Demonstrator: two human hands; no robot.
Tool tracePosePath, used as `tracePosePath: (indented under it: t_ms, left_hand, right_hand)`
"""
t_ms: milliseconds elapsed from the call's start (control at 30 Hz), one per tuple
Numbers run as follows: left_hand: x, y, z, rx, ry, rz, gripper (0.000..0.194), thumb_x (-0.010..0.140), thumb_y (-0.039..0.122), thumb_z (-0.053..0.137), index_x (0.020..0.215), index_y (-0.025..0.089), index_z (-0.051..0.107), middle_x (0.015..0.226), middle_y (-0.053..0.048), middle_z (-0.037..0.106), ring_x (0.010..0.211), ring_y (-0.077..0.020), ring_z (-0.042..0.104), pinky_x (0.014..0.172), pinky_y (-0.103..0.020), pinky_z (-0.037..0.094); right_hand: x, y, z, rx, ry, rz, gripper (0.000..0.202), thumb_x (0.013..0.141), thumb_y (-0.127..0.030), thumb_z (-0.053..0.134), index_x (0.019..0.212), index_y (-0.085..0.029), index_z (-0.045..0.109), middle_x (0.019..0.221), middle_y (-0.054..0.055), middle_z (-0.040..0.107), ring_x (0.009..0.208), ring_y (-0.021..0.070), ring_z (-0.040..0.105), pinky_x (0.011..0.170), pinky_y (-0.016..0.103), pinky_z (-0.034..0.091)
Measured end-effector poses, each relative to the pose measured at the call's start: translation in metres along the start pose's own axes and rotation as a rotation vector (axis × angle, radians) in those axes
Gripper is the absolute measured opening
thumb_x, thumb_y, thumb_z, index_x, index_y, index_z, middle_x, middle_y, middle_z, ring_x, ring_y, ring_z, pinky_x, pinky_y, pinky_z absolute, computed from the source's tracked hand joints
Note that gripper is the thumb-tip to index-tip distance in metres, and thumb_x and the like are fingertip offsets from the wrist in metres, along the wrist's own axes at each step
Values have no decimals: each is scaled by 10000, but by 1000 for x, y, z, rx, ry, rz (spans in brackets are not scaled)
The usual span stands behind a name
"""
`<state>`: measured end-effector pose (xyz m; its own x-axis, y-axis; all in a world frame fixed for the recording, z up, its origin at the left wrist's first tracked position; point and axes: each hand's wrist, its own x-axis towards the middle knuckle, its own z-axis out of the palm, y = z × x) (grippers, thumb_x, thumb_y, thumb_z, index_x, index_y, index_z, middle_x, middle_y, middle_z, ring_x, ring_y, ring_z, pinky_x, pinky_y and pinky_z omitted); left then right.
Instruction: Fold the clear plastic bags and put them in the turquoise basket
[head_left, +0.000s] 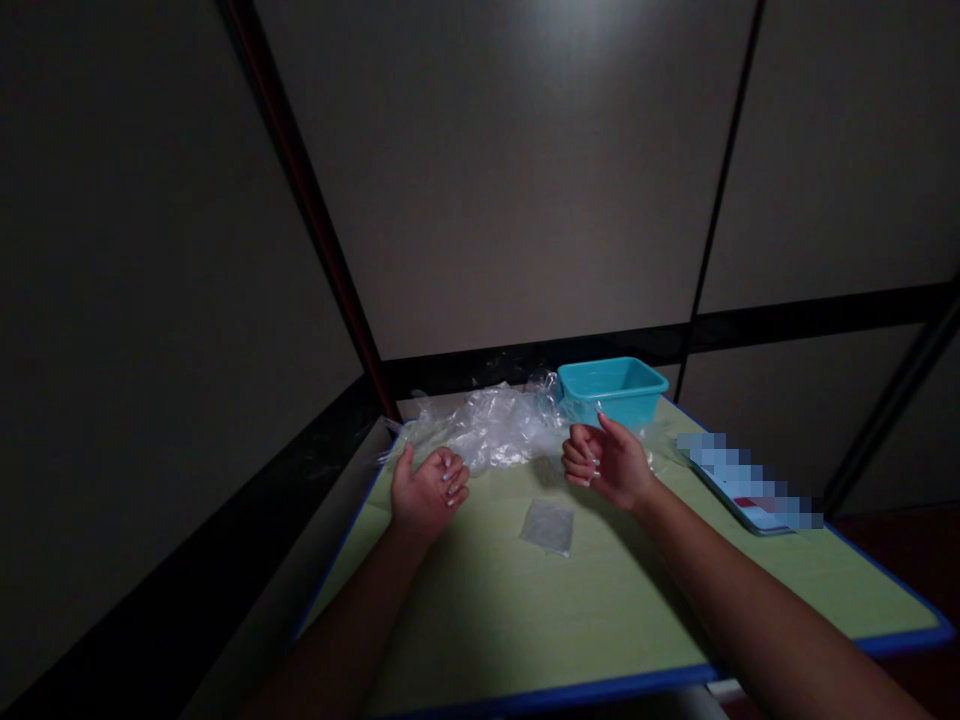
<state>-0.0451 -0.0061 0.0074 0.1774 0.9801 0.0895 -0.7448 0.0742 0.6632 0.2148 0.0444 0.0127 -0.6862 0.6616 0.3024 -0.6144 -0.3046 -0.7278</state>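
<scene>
My left hand (430, 490) is raised over the left side of the table, palm up, with its thumb out and its fingers loosely curled around nothing. On the other side, my right hand (607, 463) hovers in front of the blue tub, thumb raised, fingers half bent and empty. Between the hands, a little nearer to me, a small flat clear plastic packet (548, 527) lies on the table; whether it holds anything I cannot tell. Behind both hands spreads a crumpled heap of clear plastic bags (495, 420).
The light green table (480, 620) has a blue edge. At its back right stands a turquoise plastic tub (619, 405). A flat tablet-like object (757, 505), partly blurred out, lies along the right edge. Panelled walls (525, 200) rise behind and to the left.
</scene>
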Motion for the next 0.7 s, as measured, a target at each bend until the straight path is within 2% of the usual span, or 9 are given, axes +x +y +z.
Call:
tracePosePath:
  t_ms: [133, 700]
  left_hand:
    - [1, 0, 0, 39, -13, 15, 509, 862, 528, 201, 696, 150, 498, 619, -22, 416, 502, -140, 424, 400, -243, 360]
    - [1, 0, -6, 27, -61, -6, 492, 852, 537, 256, 728, 139, 519, 638, -12, 404, 521, -131, 421, 422, -237, 357]
  right_hand:
    - [0, 0, 2, -35, -14, 42, 436, 821, -537, 368, 589, -176, 441, 500, -44, 311, 412, 79, 252, 429, 231, 247]
    - [0, 2, -1, 25, -45, 13, 422, 846, -489, 332, 641, -160, 499, 523, -38, 327, 418, 76, 278, 433, 224, 251]
